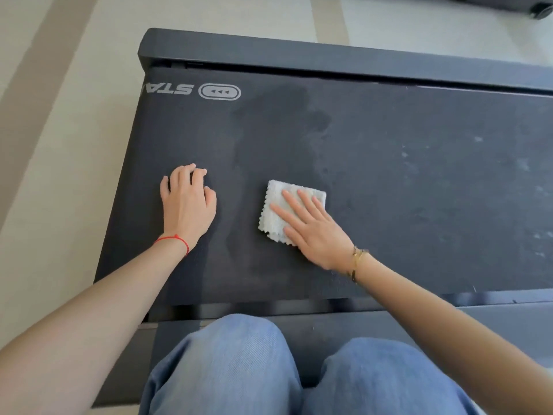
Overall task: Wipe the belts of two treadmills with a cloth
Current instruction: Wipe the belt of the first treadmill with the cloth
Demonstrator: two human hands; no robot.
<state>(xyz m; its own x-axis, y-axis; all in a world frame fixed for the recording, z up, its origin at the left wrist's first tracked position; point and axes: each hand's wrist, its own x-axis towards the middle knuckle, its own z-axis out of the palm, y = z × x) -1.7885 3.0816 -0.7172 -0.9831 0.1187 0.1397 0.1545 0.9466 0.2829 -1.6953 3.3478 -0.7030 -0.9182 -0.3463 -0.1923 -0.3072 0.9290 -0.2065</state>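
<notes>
A black treadmill belt (389,181) fills the middle of the head view, with a white logo near its far left corner. A folded white cloth (276,202) lies flat on the belt. My right hand (314,232) presses on the cloth with straight, spread fingers. My left hand (187,202) rests on the belt to the left of the cloth, its fingers bent with the tips on the surface, holding nothing. A darker, damp-looking patch runs across the belt between and beyond the hands. Pale dusty specks mark the belt's right part.
The treadmill's dark frame rail (329,55) borders the far side and another rail (493,322) the near side. My knees in blue jeans (239,369) are against the near rail. Pale floor (59,145) lies to the left. A dark object (532,4) sits at the top right corner.
</notes>
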